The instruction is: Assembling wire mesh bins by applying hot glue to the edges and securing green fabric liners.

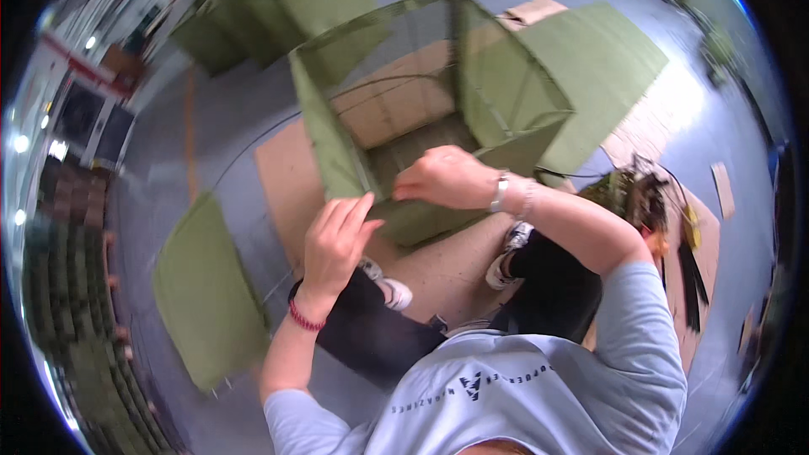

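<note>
In front of me stands a square, open-topped green fabric box (327,139) on a frame, one far side of it see-through. My left hand (335,240) is at its near left corner, fingers stretched out and thumb apart, with nothing visible between them. Just to the right, my right hand (442,177) is over the near rim with its fingers closed in a pinch. Whatever those fingers hold is too small or hidden to make out. A dark thin cord or rod (396,78) curves across the box opening.
A loose green panel (211,299) is at the left, and a larger green sheet (598,67) lies at the far right. More green fabric boxes (295,4) stand at the back. Cardboard (282,173) lies beneath the box. A pile of small parts (645,198) sits at right.
</note>
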Available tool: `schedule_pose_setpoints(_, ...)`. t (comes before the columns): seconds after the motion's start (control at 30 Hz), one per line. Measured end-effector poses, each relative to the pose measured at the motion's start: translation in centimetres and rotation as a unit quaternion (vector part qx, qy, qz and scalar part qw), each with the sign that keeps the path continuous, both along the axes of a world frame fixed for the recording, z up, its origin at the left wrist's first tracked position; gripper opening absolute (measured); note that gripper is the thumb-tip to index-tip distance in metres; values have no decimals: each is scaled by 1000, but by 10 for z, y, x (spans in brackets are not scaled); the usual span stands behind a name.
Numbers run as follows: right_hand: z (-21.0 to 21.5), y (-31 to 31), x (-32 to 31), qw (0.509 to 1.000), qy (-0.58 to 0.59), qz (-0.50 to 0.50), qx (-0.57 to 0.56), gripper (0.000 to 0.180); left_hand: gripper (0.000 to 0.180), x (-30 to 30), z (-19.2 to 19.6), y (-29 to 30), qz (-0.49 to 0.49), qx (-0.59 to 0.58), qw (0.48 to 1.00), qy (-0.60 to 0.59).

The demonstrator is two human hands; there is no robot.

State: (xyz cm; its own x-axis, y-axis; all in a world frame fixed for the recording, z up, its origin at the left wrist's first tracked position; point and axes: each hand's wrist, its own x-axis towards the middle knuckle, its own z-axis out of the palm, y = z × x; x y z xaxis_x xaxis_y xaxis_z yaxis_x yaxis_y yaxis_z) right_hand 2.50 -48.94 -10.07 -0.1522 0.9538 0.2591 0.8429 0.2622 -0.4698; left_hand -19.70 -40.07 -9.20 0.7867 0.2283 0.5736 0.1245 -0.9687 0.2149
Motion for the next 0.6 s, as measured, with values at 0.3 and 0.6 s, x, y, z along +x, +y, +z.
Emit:
schedule_pose_setpoints(0.3,10,-4,2,999,16,11,-37,37,18,11,7,12,-3,-113,990,79)
schedule_pose_setpoints(0.6,8,-41,28,996,56,-30,57,19,30,51,-4,-18,-32,-64,997,-13)
